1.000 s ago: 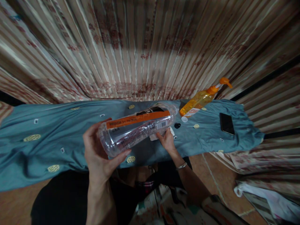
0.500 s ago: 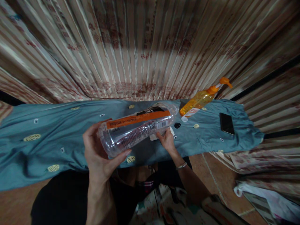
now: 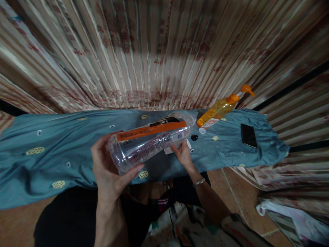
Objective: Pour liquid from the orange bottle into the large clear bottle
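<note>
A clear plastic bottle point(image 3: 149, 142) with an orange and black label lies slantwise in the air over the table, its narrow end pointing right. My left hand point(image 3: 110, 164) is closed around its wide base, thumb in front. Under the bottle's right part is my right hand point(image 3: 183, 154), thumb bent and fingertips partly hidden behind the bottle. A flat white piece point(image 3: 168, 150), perhaps paper or cloth, shows on both sides of those fingers; whether they grip it or the bottle is unclear. Past the bottle's narrow end are a small black round thing point(image 3: 194, 138) and a white cap-like disc point(image 3: 202, 130).
An orange pump bottle point(image 3: 216, 111) with yellow-orange liquid stands at the back right. Farther right lies a dark phone point(image 3: 248, 135). A teal cloth with pineapple prints point(image 3: 84, 147) covers the narrow table. Pleated curtains point(image 3: 159, 68) hang close behind and at the right.
</note>
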`<state>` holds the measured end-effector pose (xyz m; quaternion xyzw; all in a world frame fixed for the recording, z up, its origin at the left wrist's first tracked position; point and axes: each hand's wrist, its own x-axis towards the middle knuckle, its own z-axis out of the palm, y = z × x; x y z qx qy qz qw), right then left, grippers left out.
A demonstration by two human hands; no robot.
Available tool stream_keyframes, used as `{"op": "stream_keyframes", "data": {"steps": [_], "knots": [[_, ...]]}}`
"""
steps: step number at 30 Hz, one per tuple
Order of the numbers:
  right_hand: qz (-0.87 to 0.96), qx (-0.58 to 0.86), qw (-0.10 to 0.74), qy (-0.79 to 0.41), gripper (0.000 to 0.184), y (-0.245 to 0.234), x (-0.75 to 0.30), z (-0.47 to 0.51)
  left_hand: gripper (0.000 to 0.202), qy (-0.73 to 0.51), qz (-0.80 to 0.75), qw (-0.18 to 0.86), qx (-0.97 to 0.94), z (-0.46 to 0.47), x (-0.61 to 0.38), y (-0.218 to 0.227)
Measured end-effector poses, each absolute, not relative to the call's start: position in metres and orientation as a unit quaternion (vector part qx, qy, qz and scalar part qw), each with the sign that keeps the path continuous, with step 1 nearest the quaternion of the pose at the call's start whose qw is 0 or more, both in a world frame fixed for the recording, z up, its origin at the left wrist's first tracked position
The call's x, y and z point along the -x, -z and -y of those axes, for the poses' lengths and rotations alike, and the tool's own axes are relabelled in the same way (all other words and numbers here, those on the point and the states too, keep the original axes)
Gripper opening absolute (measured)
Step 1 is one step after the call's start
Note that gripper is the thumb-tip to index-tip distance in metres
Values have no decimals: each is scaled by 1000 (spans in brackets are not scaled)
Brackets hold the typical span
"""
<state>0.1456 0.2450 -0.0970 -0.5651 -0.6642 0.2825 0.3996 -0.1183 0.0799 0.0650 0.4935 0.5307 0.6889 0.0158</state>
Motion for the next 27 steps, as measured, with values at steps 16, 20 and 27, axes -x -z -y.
{"op": "stream_keyframes", "data": {"steps": [16,20,27], "knots": [[656,567,405,-290,50,95,-143,-244,94,-682,-558,13,-473,-80,117,-65],[652,570,406,-290,47,96,-143,-244,98,-682,-557,-2,-473,-80,116,-67],[657,571,396,-293,52,97,-145,-245,94,-683,-558,-1,-471,-82,117,-65]]}}
